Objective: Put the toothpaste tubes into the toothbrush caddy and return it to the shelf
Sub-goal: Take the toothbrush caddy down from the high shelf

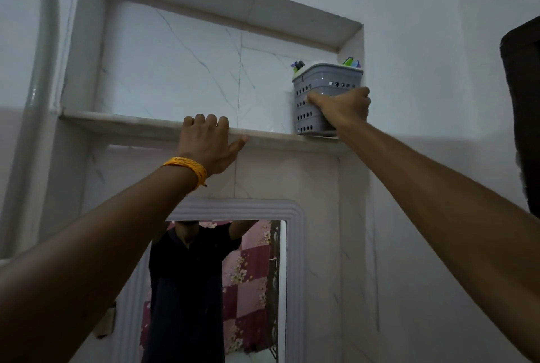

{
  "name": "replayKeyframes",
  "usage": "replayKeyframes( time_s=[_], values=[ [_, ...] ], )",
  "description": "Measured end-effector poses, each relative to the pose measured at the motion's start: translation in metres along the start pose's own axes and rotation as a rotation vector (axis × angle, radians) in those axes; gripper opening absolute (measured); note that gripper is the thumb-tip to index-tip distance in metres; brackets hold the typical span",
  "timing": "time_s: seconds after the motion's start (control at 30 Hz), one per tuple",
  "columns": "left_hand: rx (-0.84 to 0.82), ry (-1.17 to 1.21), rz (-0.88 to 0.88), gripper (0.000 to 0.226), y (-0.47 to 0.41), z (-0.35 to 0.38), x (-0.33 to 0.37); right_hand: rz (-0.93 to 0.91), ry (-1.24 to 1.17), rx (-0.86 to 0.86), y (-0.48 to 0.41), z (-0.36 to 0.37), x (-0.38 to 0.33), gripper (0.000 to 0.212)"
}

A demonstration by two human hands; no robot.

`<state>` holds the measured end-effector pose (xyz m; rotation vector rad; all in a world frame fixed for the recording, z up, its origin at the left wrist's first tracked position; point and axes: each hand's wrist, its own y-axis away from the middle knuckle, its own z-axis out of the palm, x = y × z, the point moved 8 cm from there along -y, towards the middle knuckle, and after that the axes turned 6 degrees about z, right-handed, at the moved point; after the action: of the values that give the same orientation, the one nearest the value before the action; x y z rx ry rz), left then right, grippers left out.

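The grey perforated toothbrush caddy (321, 82) stands at the right end of the recessed marble shelf (131, 123), against the niche's right wall. Coloured tips of toothbrushes and tubes (298, 66) stick out of its top. My right hand (342, 107) grips the caddy's front lower side. My left hand (209, 140), with an orange thread band at the wrist, rests over the front edge of the shelf, fingers curled on the ledge. What lies inside the caddy is mostly hidden.
A mirror (233, 289) with a white frame hangs below the shelf and reflects a person in a dark shirt. A grey pipe (43, 70) runs up the left wall. A dark object (523, 114) juts in at the right edge.
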<state>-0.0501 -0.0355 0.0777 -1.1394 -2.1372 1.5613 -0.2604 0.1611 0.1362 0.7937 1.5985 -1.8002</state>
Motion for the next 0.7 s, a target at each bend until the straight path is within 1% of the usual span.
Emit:
replayKeyframes(
  time_s=[0.1,0.2,0.3,0.37,0.47,0.6,0.7],
  values=[
    [-0.047,-0.016,0.003,0.071,0.006,-0.003,0.004,-0.005,-0.046,-0.032,0.018,-0.018,-0.006,0.110],
    [-0.049,0.000,-0.002,0.072,0.017,-0.007,0.008,-0.024,-0.078,-0.060,0.042,-0.035,-0.002,0.108],
    [-0.048,0.085,-0.021,0.076,0.036,-0.009,0.017,-0.042,-0.094,-0.073,0.067,-0.050,0.010,0.107],
    [-0.020,0.162,-0.029,0.071,0.057,-0.013,0.028,-0.048,-0.100,-0.112,0.084,-0.055,0.023,0.105],
    [0.027,0.255,-0.029,0.065,0.094,-0.017,0.048,-0.034,-0.121,-0.168,0.111,-0.055,0.054,0.104],
    [-0.046,0.314,-0.016,0.062,0.166,0.004,0.066,0.021,-0.158,-0.262,0.167,-0.053,0.120,0.107],
    [-0.134,0.370,-0.048,0.062,0.232,0.025,0.074,0.081,-0.186,-0.325,0.223,-0.055,0.181,0.103]
  ],
)
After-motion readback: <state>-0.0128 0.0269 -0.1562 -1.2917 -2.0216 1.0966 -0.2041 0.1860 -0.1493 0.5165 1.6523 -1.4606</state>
